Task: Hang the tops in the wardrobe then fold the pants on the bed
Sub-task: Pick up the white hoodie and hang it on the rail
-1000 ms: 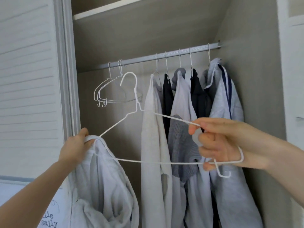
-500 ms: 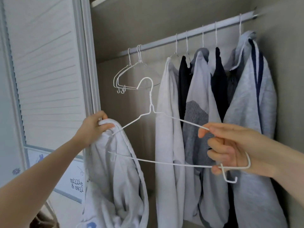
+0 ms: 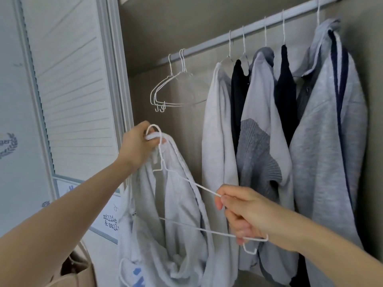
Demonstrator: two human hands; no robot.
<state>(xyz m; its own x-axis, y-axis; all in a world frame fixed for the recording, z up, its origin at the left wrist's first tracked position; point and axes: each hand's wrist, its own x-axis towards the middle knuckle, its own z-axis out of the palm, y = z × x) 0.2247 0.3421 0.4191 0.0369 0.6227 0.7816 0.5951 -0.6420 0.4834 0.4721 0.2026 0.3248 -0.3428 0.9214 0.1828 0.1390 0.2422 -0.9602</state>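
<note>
- White wire hanger [image 3: 182, 204] sits halfway inside a pale grey top [image 3: 172, 220], hook poking out by the collar.
- Left hand [image 3: 137, 147] grips the collar, fingers curled tight round it.
- Right hand [image 3: 246, 214] pinches the hanger's right end.
- Top's in front of the wardrobe, left of five hung tops [image 3: 269, 141], below the rail [image 3: 248, 32] and spare hangers [image 3: 172, 90].

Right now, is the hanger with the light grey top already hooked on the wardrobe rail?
No, the white hanger is held below the rail by the left hand and right hand, partly inside the light grey top.
</note>
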